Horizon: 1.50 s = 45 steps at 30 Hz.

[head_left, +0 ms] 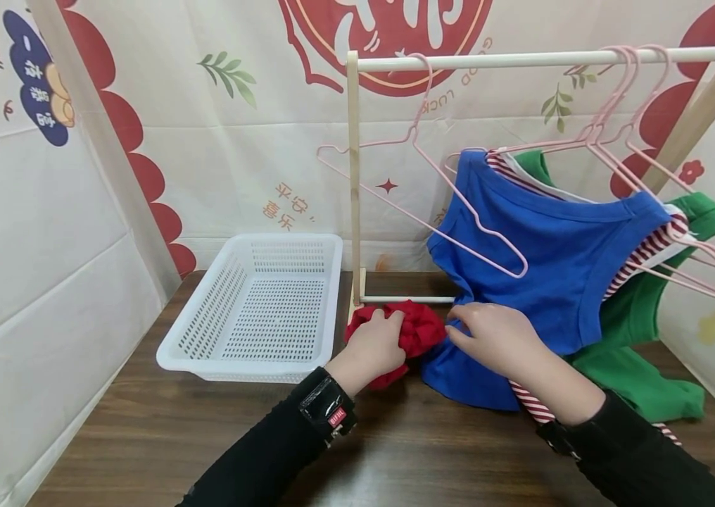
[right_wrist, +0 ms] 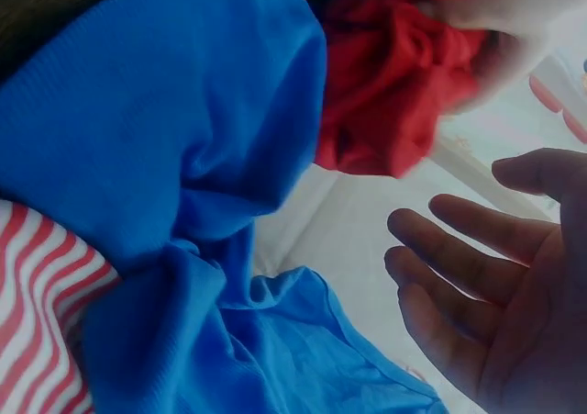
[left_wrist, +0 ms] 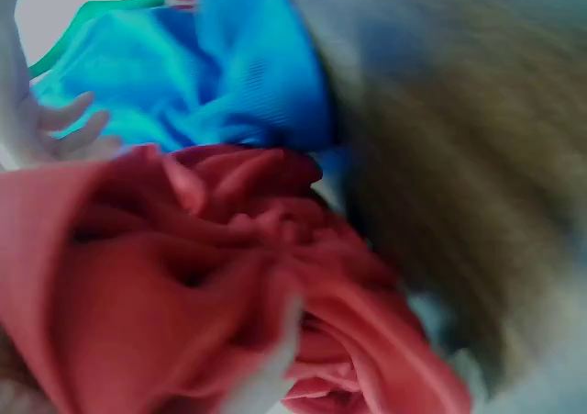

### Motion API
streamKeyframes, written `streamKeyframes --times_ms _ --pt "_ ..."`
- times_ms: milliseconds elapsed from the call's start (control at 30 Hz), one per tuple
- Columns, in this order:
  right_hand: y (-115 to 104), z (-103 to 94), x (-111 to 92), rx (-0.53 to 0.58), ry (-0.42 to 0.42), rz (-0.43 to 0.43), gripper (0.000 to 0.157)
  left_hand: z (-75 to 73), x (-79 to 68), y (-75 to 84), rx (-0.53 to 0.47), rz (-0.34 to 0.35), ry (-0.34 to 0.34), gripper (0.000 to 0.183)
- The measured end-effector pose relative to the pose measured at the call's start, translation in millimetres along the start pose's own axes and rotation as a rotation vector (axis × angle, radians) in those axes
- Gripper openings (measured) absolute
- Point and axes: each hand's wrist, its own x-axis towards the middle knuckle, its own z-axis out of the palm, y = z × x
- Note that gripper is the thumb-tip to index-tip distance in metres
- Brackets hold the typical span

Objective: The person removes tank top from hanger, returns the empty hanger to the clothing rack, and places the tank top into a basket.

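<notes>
A bunched red garment (head_left: 424, 329) is gripped from above by my left hand (head_left: 375, 346), close over the table in front of the rack's left post. Its loose folds fill much of the left wrist view, where the red cloth (left_wrist: 229, 276) lies beside the blue top. Just right of it, my right hand (head_left: 497, 336) is held in front of the hanging blue tank top (head_left: 541, 246). In the right wrist view the fingers (right_wrist: 468, 267) are relaxed and apart, holding nothing. An unoccupied pink hanger (head_left: 421, 134) hangs at the rod's left end.
A white perforated basket (head_left: 170, 355) stands left of the rack on the brown wooden table (head_left: 161, 429). Behind the blue top hang a red-striped garment (head_left: 645, 257) and a green one (head_left: 639, 384), on pink hangers from the white rod (head_left: 522, 59). A printed cloth backs the table.
</notes>
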Motion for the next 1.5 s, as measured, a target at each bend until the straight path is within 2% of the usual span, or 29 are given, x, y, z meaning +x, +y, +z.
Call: streamKeyframes --times_ms 200,400,633,767,933,1133,1400,1500 --pt "3 -17.2 -4 0.007 0.071 0.003 0.023 -23.3 -6.2 3.8 -0.154 -0.027 0.064 0.049" --pt "7 -29.9 -7 0.018 0.127 0.023 0.022 -38.4 -14.6 3.5 -0.346 -0.062 0.159 0.051" --pt "5 -39.1 -8 0.048 0.232 0.026 0.022 -53.7 -27.6 -2.0 -0.543 -0.047 0.293 0.053" --pt "1 -42.1 -9 0.062 0.236 0.025 0.022 -65.0 -36.8 -9.0 -0.637 -0.039 0.365 0.054" --pt "-2 -41.7 -10 0.06 0.228 0.024 0.021 -76.4 -47.0 -22.1 -0.769 -0.007 0.388 0.052" --pt "-6 -37.2 -10 0.063 0.212 0.03 0.022 -85.3 -55.0 -37.9 -0.794 -0.043 0.451 0.053" --pt "-12 -35.4 -9 0.08 0.186 0.022 0.022 -86.3 -65.6 -55.2 -0.875 -0.065 0.54 0.055" --pt "-13 -34.4 -9 0.077 0.185 0.017 0.021 -85.8 -70.5 -62.5 -0.894 -0.073 0.549 0.056"
